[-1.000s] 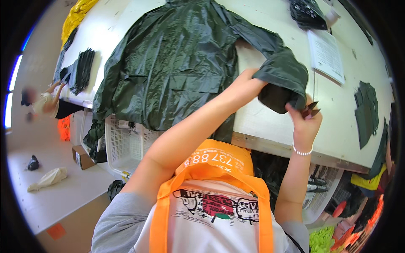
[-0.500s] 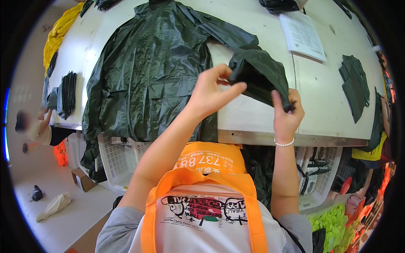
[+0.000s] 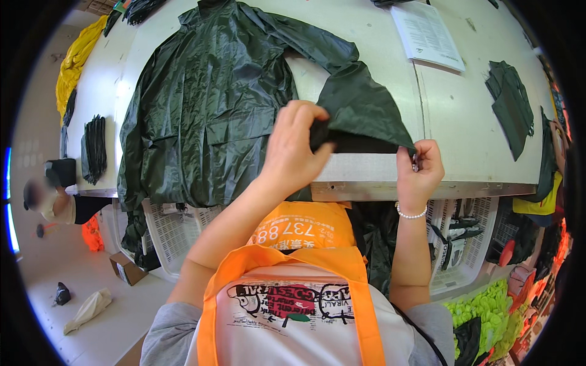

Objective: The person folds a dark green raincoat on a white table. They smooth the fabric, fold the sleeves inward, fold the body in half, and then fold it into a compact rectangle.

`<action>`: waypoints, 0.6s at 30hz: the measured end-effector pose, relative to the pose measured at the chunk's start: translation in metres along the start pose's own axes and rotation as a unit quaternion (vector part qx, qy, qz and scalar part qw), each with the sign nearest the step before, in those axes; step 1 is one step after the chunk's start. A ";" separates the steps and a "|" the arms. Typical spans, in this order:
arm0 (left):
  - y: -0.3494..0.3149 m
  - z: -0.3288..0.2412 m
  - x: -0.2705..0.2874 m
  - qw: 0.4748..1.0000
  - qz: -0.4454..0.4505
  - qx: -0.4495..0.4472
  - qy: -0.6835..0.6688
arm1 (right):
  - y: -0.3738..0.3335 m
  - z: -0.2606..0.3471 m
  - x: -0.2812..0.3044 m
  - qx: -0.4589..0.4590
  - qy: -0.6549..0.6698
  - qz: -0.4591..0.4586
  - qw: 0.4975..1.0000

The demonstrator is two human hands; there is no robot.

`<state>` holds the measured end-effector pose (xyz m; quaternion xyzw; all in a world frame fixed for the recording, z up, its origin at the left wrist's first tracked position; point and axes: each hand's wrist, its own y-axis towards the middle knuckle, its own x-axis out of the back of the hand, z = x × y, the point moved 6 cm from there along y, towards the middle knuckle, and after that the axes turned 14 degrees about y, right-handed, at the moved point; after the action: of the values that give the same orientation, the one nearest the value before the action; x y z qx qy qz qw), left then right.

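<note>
Around us on the white surface (image 3: pixel 482 169) lie a stack of paper (image 3: pixel 426 35), dark cloth pieces (image 3: pixel 511 110) at right and a bundle of dark strips (image 3: pixel 94 149) at left. The dark green jacket (image 3: pixel 213 97) spreads before us; our left forearm covers some of its hem. Our left hand (image 3: pixel 296 143) half-curls at the opening of its sleeve (image 3: pixel 363 97); whether those fingers grip, we cannot tell. Our right hand (image 3: pixel 421 171) pinches the sleeve's far corner, wrist upright.
</note>
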<state>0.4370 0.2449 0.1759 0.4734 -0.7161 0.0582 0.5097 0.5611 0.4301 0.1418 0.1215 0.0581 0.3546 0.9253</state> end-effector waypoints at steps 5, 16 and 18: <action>-0.001 0.004 -0.025 0.940 0.240 0.139 -0.201 | -0.006 0.003 -0.003 -0.019 -0.011 0.075 0.997; -0.013 -0.015 -0.028 0.978 0.102 0.018 -0.179 | -0.007 -0.001 0.013 -0.103 0.075 -0.011 0.992; -0.015 -0.016 -0.038 0.972 0.138 0.010 -0.189 | -0.005 0.000 0.012 -0.097 0.085 -0.011 0.992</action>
<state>0.4596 0.2692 0.1477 0.3776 -0.8571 0.0452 0.3474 0.5734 0.4346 0.1399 0.0003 0.1033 0.3570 0.9284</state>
